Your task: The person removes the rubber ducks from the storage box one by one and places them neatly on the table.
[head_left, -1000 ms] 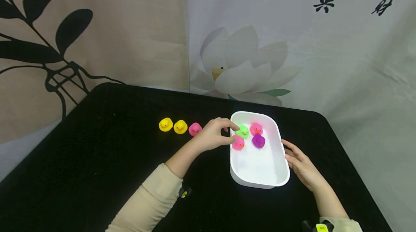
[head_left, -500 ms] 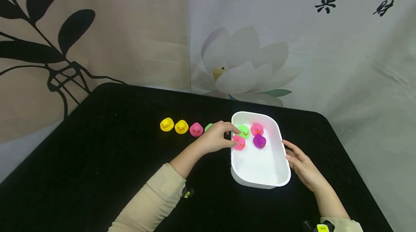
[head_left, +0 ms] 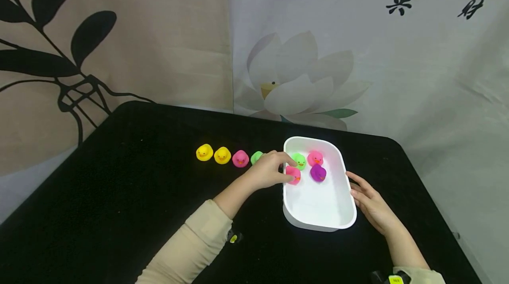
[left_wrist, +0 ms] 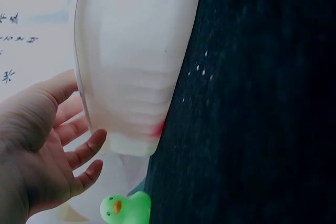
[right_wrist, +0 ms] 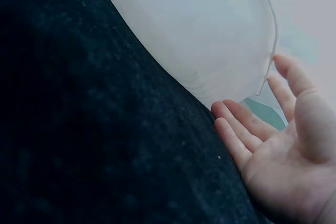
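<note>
In the head view a white tray (head_left: 320, 211) holds a green rubber duck (head_left: 300, 161), a purple rubber duck (head_left: 318, 173) and two pink ones. My left hand (head_left: 267, 170) reaches over the tray's left rim, with thumb and index finger around the nearer pink rubber duck (head_left: 293, 172). In the left wrist view other fingers of my left hand (left_wrist: 44, 145) lie outside the tray wall (left_wrist: 131, 51). Along the tray's right side, my right hand (head_left: 370, 204) rests its fingertips on the rim and wall. The right wrist view shows its fingers (right_wrist: 239, 140) extended beneath the tray's edge.
Left of the tray stands a row of rubber ducks: two yellow (head_left: 204, 152), one pink (head_left: 240, 159) and one green (head_left: 256, 157), partly behind the left hand. The table has a black cloth (head_left: 119, 213). Behind it hangs a printed curtain (head_left: 171, 45).
My left hand has shifted slightly right, its thumb coming over the pink rubber duck, and the green duck in the row now shows behind it. The right hand and the tray stay put.
</note>
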Tool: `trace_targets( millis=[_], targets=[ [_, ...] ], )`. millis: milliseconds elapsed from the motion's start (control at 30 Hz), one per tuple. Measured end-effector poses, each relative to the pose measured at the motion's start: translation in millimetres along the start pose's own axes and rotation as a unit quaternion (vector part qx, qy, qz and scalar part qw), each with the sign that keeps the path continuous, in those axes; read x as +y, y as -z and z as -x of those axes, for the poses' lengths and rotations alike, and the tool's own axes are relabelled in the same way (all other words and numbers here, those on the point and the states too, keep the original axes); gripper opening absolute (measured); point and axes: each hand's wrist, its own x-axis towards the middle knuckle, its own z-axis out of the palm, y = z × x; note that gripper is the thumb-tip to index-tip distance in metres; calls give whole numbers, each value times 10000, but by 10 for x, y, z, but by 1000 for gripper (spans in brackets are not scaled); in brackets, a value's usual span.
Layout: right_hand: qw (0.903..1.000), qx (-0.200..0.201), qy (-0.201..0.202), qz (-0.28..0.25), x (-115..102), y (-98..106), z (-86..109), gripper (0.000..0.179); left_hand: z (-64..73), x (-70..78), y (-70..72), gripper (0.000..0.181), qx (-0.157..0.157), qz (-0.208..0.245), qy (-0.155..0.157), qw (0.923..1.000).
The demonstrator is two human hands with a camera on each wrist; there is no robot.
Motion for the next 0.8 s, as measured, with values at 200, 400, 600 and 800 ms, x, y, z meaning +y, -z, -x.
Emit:
trace_targets(
  millis=[200,400,600,800],
  targets=[
    [10000,3,-24,-21,0,-1,5,54,-38,10,-71,39,-7,10,228,9997],
    [10000,6,10,1,-1,1,5,54,-93,36,-98,38,-59,52,533,9985],
    [9999,71,-69,53,-14,-10,4,55,-151,78,-107,36,-163,66,888,9959],
    [9999,63,-108,70,-27,-9,-2,55,-208,132,-107,32,-229,29,1273,9916]
  ],
)
